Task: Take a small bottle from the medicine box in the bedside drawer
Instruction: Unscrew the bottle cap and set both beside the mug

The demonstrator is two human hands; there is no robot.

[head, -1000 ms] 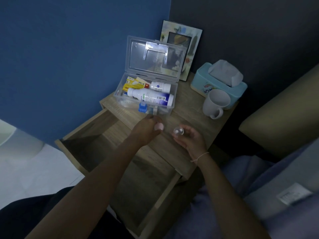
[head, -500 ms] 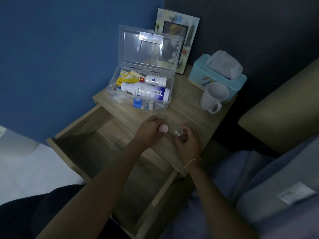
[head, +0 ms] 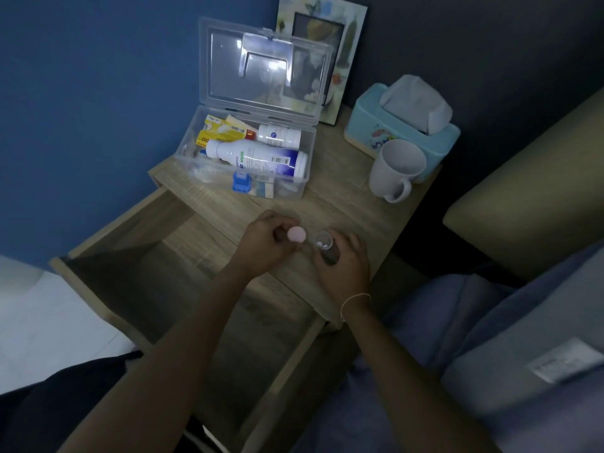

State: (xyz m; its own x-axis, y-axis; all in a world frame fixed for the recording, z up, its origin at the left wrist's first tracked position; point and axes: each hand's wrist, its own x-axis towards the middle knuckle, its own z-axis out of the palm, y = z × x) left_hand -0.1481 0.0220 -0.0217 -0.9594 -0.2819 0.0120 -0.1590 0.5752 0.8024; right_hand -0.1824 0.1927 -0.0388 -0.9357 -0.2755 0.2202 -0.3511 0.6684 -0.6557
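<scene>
The clear plastic medicine box (head: 295, 191) stands open on the bedside table, lid upright, with white bottles and yellow packets inside. My right hand (head: 343, 266) grips a small clear bottle (head: 322, 243), its mouth open and facing up, with small white pills visible inside. My left hand (head: 264, 241) holds the bottle's pink cap (head: 296, 234) just left of the bottle mouth. Both hands hover over the table's front edge, above the open wooden drawer (head: 170, 273).
A white mug (head: 395, 170) and a light blue tissue box (head: 402, 122) stand at the table's right. A picture frame (head: 322, 37) leans on the wall behind the box. A bed with blue-grey bedding (head: 490, 338) lies to the right.
The view has shifted closer and slightly down. My hands stay close together; the small bottle now stands more upright in my right hand, its open mouth showing pills, with the cap beside it.
</scene>
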